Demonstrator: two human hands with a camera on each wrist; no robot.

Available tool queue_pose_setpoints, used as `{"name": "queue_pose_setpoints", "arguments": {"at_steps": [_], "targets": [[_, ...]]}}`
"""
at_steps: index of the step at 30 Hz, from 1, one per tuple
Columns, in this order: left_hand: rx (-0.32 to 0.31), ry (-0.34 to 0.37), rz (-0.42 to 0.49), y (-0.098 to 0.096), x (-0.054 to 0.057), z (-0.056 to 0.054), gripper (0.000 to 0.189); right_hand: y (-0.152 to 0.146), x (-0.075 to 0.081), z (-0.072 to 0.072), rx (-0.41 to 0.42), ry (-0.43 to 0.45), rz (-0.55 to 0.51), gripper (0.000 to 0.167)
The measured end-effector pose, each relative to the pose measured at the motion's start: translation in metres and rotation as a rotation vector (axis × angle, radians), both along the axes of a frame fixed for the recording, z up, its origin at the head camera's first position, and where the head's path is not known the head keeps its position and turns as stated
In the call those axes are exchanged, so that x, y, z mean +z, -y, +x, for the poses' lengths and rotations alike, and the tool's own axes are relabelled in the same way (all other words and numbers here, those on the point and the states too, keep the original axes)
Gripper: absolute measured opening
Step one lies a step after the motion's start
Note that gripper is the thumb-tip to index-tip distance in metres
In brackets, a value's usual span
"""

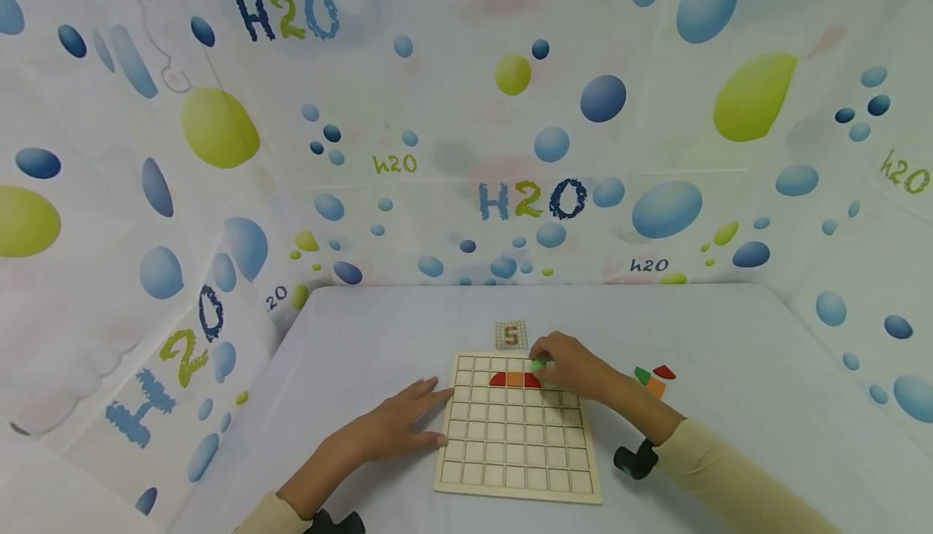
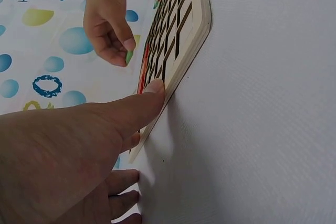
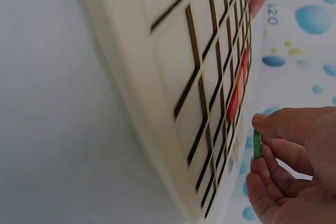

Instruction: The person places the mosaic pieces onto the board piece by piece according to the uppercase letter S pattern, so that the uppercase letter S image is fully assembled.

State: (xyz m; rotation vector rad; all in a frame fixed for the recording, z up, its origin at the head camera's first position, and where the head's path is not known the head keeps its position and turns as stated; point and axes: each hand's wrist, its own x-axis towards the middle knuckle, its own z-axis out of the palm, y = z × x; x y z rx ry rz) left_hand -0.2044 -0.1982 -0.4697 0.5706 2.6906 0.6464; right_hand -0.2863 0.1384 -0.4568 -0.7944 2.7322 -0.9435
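Observation:
A pale wooden grid board lies on the white table. In its second row sit a red quarter-round piece, an orange square and another red piece. My right hand hovers over the board's upper right and pinches a small green piece, seen edge-on as the green piece in the right wrist view. My left hand lies flat on the table, its straight fingers touching the board's left edge.
A small card marked with an S lies just beyond the board. Loose green, red and orange pieces sit to the board's right. Bubble-patterned cloth walls enclose the table on three sides.

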Motion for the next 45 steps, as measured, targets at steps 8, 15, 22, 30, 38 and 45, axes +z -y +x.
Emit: {"name": "queue_pose_setpoints", "arguments": {"at_steps": [8, 15, 22, 30, 38, 45], "targets": [[0.006, 0.01, 0.003, -0.001, 0.002, 0.001, 0.077, 0.031, -0.006, 0.007, 0.148, -0.006, -0.017, 0.018], [-0.007, 0.001, 0.002, 0.0, 0.001, 0.001, 0.077, 0.044, -0.012, 0.012, 0.202, 0.02, -0.048, 0.017], [-0.012, 0.0, 0.009, 0.0, 0.001, 0.001, 0.077, 0.051, -0.012, 0.017, 0.207, 0.034, -0.026, 0.006], [-0.017, -0.008, 0.006, 0.001, 0.001, 0.0, 0.077, 0.054, -0.011, 0.02, 0.214, 0.015, -0.02, 0.005], [-0.015, -0.009, 0.001, 0.0, 0.001, 0.0, 0.078, 0.051, -0.009, 0.023, 0.236, -0.049, 0.031, 0.005], [-0.007, -0.007, -0.003, 0.0, 0.0, 0.0, 0.078, 0.051, -0.012, 0.022, 0.246, -0.109, 0.061, 0.007]]}}
